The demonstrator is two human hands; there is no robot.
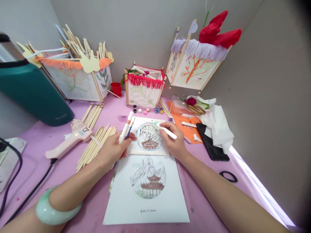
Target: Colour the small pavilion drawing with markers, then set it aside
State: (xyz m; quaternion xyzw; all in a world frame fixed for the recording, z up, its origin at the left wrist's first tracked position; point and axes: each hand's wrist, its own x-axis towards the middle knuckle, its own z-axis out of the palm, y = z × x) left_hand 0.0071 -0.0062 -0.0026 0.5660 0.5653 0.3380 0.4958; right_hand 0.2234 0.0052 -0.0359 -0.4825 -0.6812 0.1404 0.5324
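My left hand (114,149) is closed round a white marker with an orange band (126,127) and a thin blue brush (130,128), and it rests on the left edge of a small sheet with a round pagoda drawing (149,137). My right hand (173,142) grips a white marker with a green tip (165,129), the tip touching the drawing's upper right. A printed reference picture of a pagoda and mountains (148,187) lies in front, nearer to me. A pale green bangle (54,208) circles my left wrist.
A pink glue gun (73,137) and bundles of wooden sticks (97,142) lie at left. Three paper lanterns (144,85) stand at the back, with small paint pots (145,111) before them. A black phone (212,142), white tissue (218,124) and orange paper (187,127) sit right. A teal appliance (31,90) looms far left.
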